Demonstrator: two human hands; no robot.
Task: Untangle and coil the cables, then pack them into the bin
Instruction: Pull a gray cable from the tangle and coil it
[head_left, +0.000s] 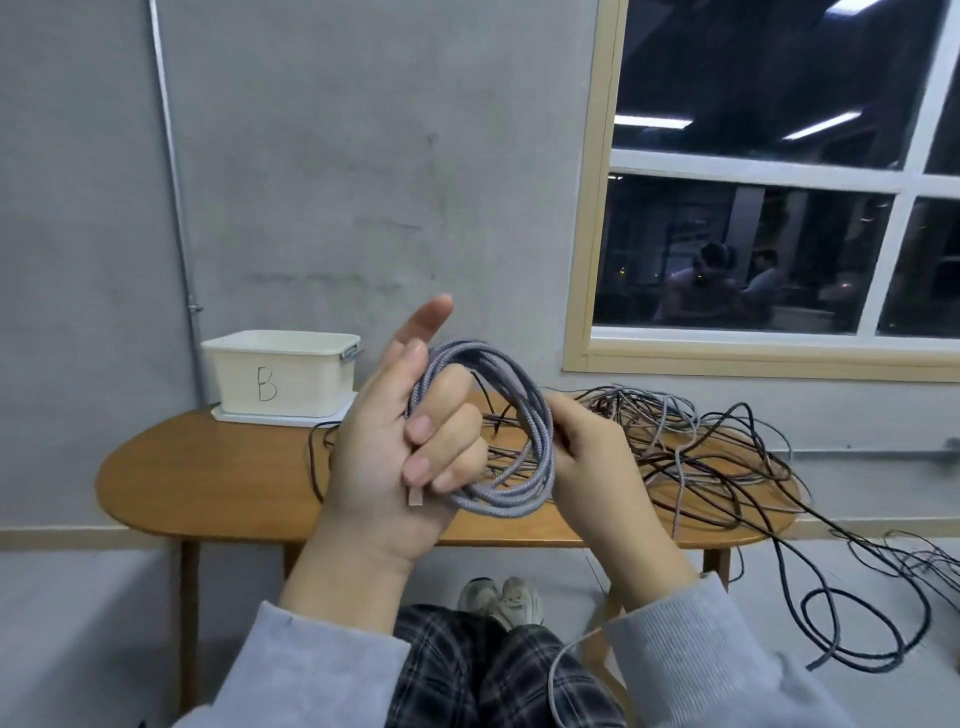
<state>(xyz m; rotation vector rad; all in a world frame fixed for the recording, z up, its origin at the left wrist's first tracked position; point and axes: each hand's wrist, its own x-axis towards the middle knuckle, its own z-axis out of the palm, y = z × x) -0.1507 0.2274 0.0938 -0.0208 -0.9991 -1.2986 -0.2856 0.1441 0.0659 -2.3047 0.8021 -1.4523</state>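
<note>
Item: grey braided coil (493, 436), several loops, held upright in the air in front of you above the near edge of the desk (208, 483); its ring faces you, its longer axis running top-left to bottom-right between your two hands; a pale plug end pokes out under your left fingers.

Left hand (395, 441): middle, ring and little fingers curled round the left side of the loops, index finger straight and pointing up; this hand carries the coil.

Right hand (587, 447): fingers closed on the right side of the loops, apparently pinching the strand being fed in; a free tail hangs down below your right sleeve.

Bin (283, 371): white, marked B, beyond and to the left of your left hand, so that hand is the nearer for packing.

Tangle of cables (701, 441): beyond and to the right of your right hand, spilling off the desk to the floor; judged still to be sorted.
</note>
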